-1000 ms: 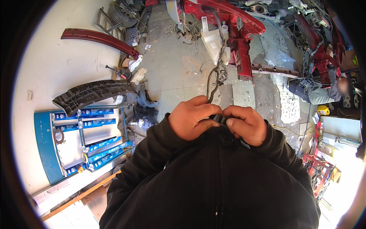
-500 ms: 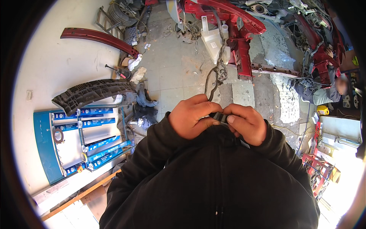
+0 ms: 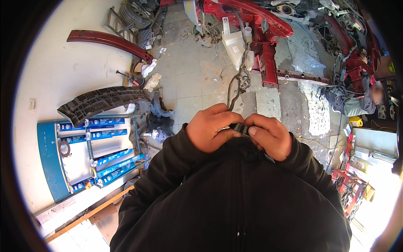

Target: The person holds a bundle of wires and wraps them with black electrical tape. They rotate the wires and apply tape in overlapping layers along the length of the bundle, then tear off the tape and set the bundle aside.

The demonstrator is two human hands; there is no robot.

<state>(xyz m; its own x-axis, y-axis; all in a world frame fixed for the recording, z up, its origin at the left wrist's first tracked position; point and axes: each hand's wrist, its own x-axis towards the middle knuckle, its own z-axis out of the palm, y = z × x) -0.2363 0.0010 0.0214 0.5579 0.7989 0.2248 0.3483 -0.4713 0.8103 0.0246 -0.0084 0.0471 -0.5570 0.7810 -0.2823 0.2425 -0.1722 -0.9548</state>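
Observation:
Close in front of my chest, my left hand (image 3: 213, 129) and my right hand (image 3: 272, 135) come together on a small black wiring connector (image 3: 240, 129). Thumb and fingers of each hand pinch it from opposite sides, and they cover most of it. A dark wiring harness (image 3: 239, 82) runs from the red car body frame (image 3: 266, 59) down to my left hand, where its end passes out of sight behind the fingers. Beside the harness hangs a whitish plastic reservoir (image 3: 235, 47).
Along the left wall are a blue rack (image 3: 52, 161) of boxed goods, a black plastic bumper part (image 3: 103, 101) and a red curved panel (image 3: 109, 43). A tyre (image 3: 136, 16) leans farther back. At right, another person (image 3: 359, 103) is near the red bodywork and loose wiring.
My fingers have shifted very slightly on the connector, the right thumb moving a little to the left. Everything else looks unchanged.

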